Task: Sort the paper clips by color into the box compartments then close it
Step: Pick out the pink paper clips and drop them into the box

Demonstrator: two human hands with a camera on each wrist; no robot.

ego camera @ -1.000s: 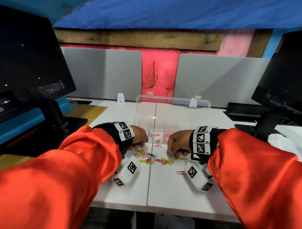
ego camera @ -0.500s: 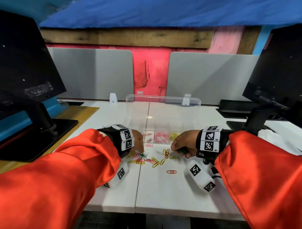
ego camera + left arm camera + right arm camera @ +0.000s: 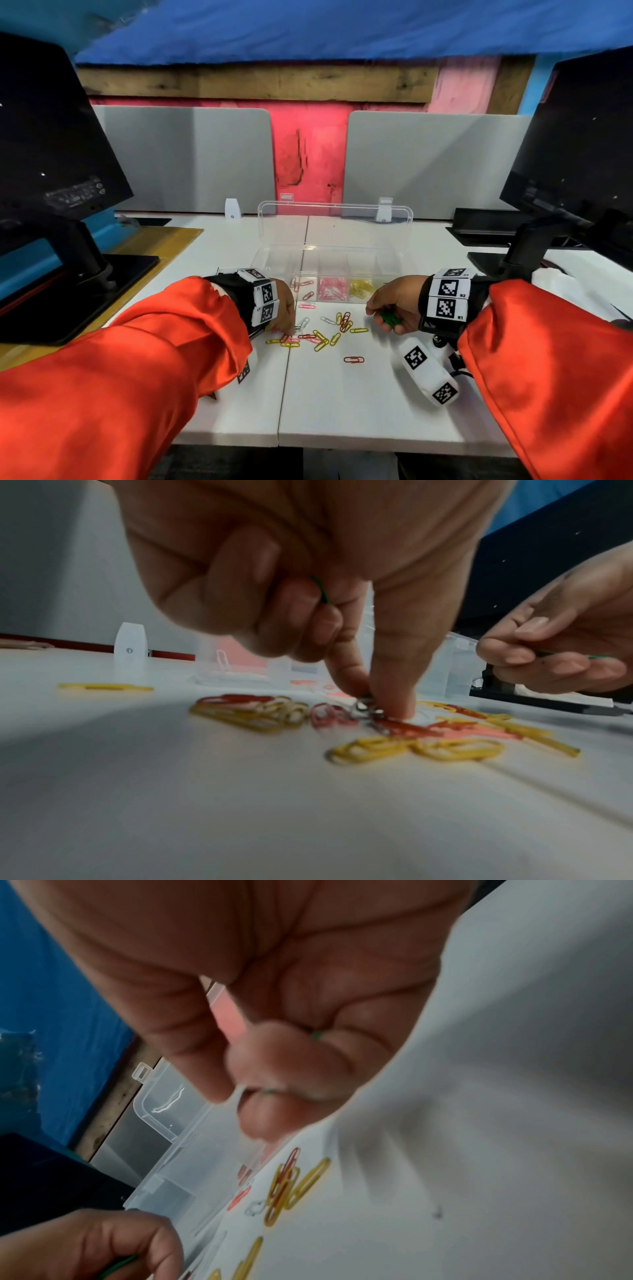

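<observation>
The clear compartment box [image 3: 394,270] stands open, its lid [image 3: 335,226] upright behind it. Pink clips [image 3: 330,288] and yellow clips [image 3: 361,287] fill two compartments, and a few reddish clips [image 3: 301,284] lie in the one to their left. Loose yellow, red, pink and white paper clips [image 3: 322,337] are scattered on the table in front. My left hand [image 3: 291,330] pinches down on a greyish clip [image 3: 365,710] at the pile's left edge, with a green clip [image 3: 320,591] tucked in its curled fingers. My right hand [image 3: 380,313] hovers right of the pile and grips a bunch of green clips [image 3: 390,318].
A black monitor on a stand [image 3: 51,164] stands at the left and another [image 3: 582,154] at the right. Grey divider panels [image 3: 178,154] run along the back of the white table [image 3: 342,404]. One red clip [image 3: 354,359] lies apart, nearer to me.
My right hand has drawn back to the right from the pile, and its green clips now show. My left hand stays at the pile's left edge. The head view has shifted.
</observation>
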